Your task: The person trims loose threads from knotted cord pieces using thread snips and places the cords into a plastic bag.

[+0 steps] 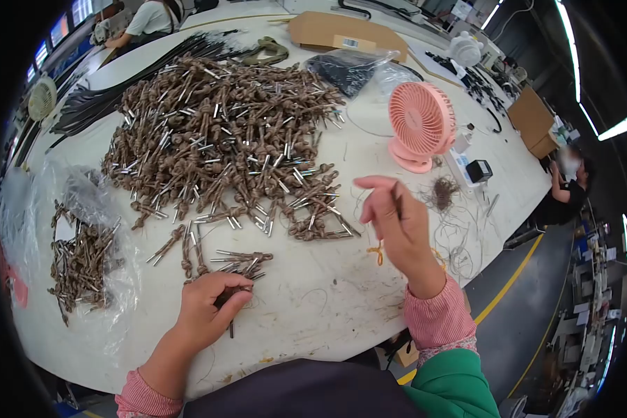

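My left hand (212, 310) rests low over the table, fingers closed on a knotted brown cord (246, 287) that is mostly hidden by the thumb and fingers. A dark thin end pokes out below it. Just beyond that hand lie a few similar knotted cords with silver metal tips (240, 259). My right hand (400, 226) is raised to the right, the index finger stretched left and the other fingers loosely bent; I see nothing held in it. A yellow loop (377, 255) shows beside its wrist. The large pile of knotted cords (209, 132) spreads ahead of both hands.
A pink fan (421, 122) stands to the right, near a white power strip (461, 166) and loose thread (444, 191). At left, a plastic bag (118, 279) holds more cords. Black strips (111, 104) and cardboard (345, 31) lie at the back. Other people sit farther off.
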